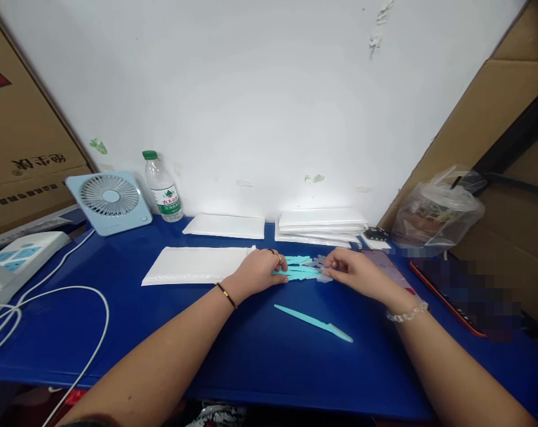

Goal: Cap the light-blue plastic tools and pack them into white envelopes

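Note:
A bunch of turquoise eyebrow razors (pixel 302 270) with clear caps lies across the middle of the blue table. My left hand (pixel 265 270) closes its fingers on their left ends, with its wrist over a white flat packet (pixel 197 265). At the capped ends, my right hand (pixel 346 270) has its thumb and fingers pinched on the razors; exactly how many it grips is hidden. Closer to me, one single eyebrow razor (pixel 313 322) lies slanted on the table, apart from both hands.
White packets (pixel 226 225) and a packet stack (pixel 320 222) lie along the wall. Left are a fan (pixel 111 201), a bottle (pixel 164 190), a power strip (pixel 26 258) and a looping cable (pixel 106 314). Right are a phone (pixel 446 299) and a bagged container (pixel 433 213).

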Tool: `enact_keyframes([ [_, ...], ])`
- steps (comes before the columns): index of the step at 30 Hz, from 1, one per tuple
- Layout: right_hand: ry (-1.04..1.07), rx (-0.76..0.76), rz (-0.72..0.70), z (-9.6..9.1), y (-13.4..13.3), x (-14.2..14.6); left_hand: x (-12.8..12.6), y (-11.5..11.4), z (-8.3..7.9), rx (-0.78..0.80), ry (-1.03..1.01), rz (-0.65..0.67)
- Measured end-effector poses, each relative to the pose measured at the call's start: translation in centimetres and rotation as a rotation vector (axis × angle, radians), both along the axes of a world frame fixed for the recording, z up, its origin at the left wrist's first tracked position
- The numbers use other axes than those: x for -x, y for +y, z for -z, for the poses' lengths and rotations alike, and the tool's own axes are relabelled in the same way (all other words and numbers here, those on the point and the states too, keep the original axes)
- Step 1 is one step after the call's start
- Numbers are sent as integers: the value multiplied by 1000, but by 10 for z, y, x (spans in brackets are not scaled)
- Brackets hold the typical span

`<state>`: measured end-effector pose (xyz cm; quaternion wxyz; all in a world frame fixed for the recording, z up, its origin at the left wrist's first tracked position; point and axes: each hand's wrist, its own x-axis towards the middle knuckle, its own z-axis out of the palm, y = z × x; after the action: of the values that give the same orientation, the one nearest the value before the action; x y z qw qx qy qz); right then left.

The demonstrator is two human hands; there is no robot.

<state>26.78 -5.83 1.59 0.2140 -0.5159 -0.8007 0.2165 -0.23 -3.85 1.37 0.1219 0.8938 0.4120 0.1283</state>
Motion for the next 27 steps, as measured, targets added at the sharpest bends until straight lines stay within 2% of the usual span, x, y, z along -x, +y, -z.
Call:
enact_keyframes([
  [2, 13, -14, 13, -6, -3, -2, -1, -4, -3, -39, -46, -2],
  [4, 1, 48, -31, -13, -8, -3, -3, -10, -5, -5, -59, 62],
  [7, -84, 258, -205, -21, -20, -1, -8, -23, -6, 111, -29, 227],
  [9, -174, 341, -306, -22, -28, 4, -13, -31, -6, 171, 20, 281],
  [11, -251, 341, -340, -20, -34, 10, -18, -35, -5, 207, 75, 274],
  [14, -287, 311, -318, -15, -35, 16, -20, -36, -8, 231, 104, 222],
  [19, -206, 265, -256, -13, -28, 17, -15, -29, -13, 220, 30, 158],
  [24, -186, 316, -252, -12, -21, 9, -4, -23, -17, 210, 48, 122],
  [27, -142, 319, -215, -9, -15, 5, 2, -19, -19, 259, 24, 88],
])
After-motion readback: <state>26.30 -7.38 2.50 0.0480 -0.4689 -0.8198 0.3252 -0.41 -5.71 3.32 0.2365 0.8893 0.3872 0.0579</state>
